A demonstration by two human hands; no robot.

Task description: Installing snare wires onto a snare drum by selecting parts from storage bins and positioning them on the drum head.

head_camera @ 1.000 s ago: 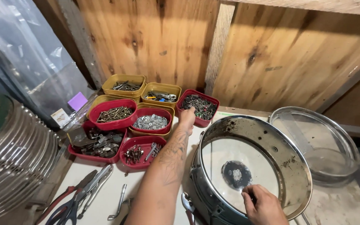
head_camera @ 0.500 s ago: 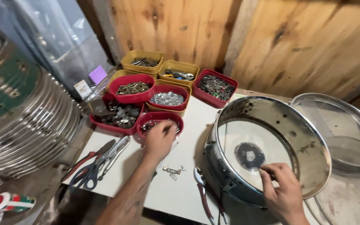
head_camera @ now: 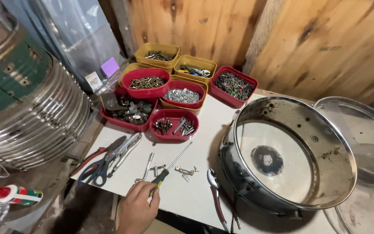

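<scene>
A: Status, near end?
B: Left hand [head_camera: 138, 209] fingers curled on the screwdriver [head_camera: 169, 168] handle; it lies on the white table [head_camera: 204, 130], not lifted. Right hand out of view.
A: Beyond?
B: Loose brackets [head_camera: 186, 170] beside its shaft, pliers [head_camera: 216, 195] right, drum shell [head_camera: 288, 156] unattended. Red parts tray [head_camera: 175, 125] behind, untouched.

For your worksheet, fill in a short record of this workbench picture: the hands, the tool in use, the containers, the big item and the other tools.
Left hand: at the table's near edge, fingers on the screwdriver handle
Right hand: not in view
Tool: screwdriver, dark handle, shaft pointing toward the tubs
Containers: red and yellow tubs of screws and small hardware
Big item: metal drum shell, on the white table
Other tools: pliers, scissors
</scene>
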